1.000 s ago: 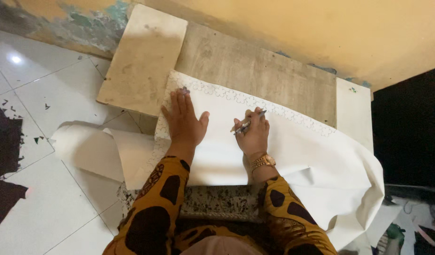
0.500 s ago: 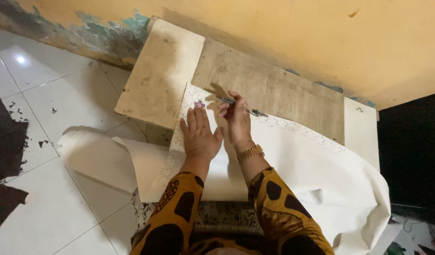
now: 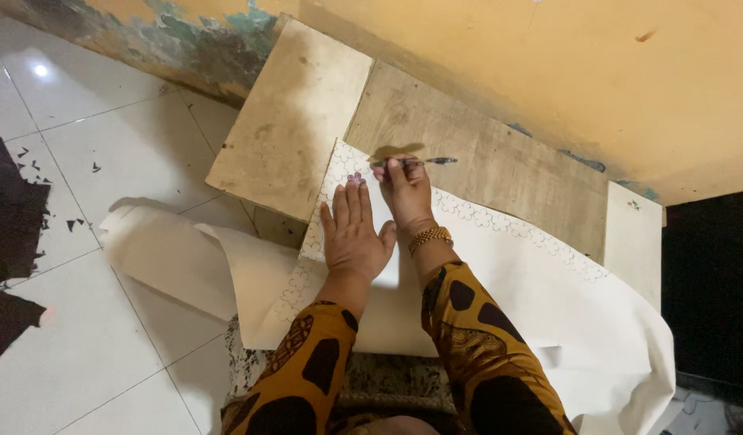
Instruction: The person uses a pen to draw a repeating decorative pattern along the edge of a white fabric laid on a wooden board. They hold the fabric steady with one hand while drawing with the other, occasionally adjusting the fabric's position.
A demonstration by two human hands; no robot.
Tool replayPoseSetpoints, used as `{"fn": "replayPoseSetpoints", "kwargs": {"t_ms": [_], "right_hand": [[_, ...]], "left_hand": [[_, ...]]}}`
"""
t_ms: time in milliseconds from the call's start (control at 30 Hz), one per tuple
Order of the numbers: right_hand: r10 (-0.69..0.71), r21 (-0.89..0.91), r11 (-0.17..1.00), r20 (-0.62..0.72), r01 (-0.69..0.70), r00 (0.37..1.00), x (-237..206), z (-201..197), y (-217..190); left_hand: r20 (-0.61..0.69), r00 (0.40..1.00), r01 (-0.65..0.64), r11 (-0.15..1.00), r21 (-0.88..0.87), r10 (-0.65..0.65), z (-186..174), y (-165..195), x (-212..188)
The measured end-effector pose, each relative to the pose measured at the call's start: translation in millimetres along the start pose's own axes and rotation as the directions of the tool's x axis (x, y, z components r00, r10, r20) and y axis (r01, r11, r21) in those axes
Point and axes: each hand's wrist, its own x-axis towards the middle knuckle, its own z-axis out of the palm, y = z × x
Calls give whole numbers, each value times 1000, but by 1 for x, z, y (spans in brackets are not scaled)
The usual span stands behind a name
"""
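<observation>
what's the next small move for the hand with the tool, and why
Probably lower the tool tip onto the white sheet's patterned border: the right hand holds it near the top corner, while the left hand lies flat on the sheet.

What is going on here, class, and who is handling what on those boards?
A person kneels over a large white sheet spread across wooden boards laid on the tiled floor by a yellow wall. The left hand lies flat on the sheet, holding it down. The right hand grips a thin pen-like tool at the sheet's patterned edge, near its top corner. Dark scraps lie on the floor to the left.
</observation>
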Motion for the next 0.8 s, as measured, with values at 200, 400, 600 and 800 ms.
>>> {"fn": "replayPoseSetpoints", "kwargs": {"t_ms": [200,400,600,800], "right_hand": [[-142,-522,831,138,194,980,-7,6,1],[-257,-565,776,121,279,959,-8,1,11],[-233,-590,755,168,287,958,-8,-8,16],[-219,-635,718,185,287,958,-11,-8,17]], "left_hand": [[3,1000,3,1000,28,-3,-3,1,0],[-14,1000,2,999,40,-2,-2,0,0],[-12,1000,18,1000,26,-17,-4,1,1],[28,1000,7,997,83,-9,-8,2,0]]}}
